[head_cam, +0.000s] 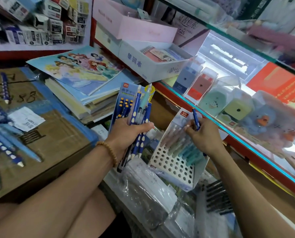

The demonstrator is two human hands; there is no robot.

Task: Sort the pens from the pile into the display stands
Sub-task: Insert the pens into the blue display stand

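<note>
Blue pen [196,121] in right hand [205,136]

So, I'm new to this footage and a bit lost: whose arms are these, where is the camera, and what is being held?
There is no machine here. The one picture comes from a camera worn on a person's head, looking down at their own two bare hands in a stationery shop. The left hand grips a bunch of dark blue pens, with one pale green pen among them. The right hand pinches a single blue pen above a white display stand full of round holes, its upper rows already holding pastel pens. More loose pens lie on the cardboard box at the left. A glass shelf with boxed sharpeners runs along the right.
</note>
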